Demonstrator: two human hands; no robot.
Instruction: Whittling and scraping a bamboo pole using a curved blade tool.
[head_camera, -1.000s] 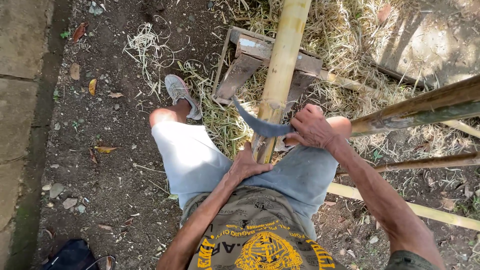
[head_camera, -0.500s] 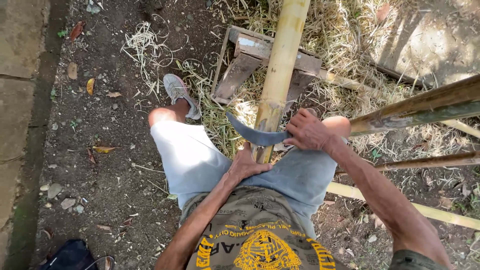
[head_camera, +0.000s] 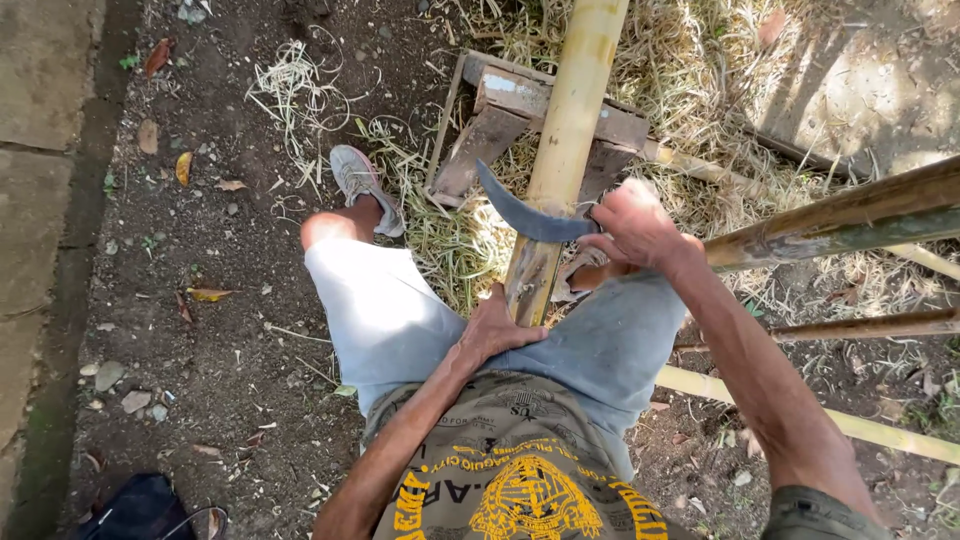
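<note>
Seated on bare dirt, knees apart, bamboo pole (head_camera: 567, 140) running lengthwise between the legs and away from the body. Far stretch resting across a low wooden stand (head_camera: 500, 125) amid dry straw (head_camera: 690, 90); near end tucked against the lap.

Left hand (head_camera: 495, 325) pressed flat-ish on the pole's near end, fingers wrapped partly round it, steadying. Right hand (head_camera: 635, 225) closed tight on the handle of a curved blade (head_camera: 520, 212), dark steel, sickle-like, edge lying across the pole just ahead of the left hand. Handle itself hidden inside the fist; cannot tell its shape.

Handling, as a judgement: pole stiff, hollow, light for its length, skin smooth and waxy, so likely to roll or slip unless pinned at both ends. Best hold close behind the blade, on the near end, thumb clear of the cutting line. Split edges probably sharp.

Pale shavings (head_camera: 300, 90) curled on the dirt to the left. More bamboo poles (head_camera: 850, 215) leaning in from the right, one yellow length (head_camera: 880, 432) lying on the ground. Grey shoe (head_camera: 362, 185) on the left foot.
</note>
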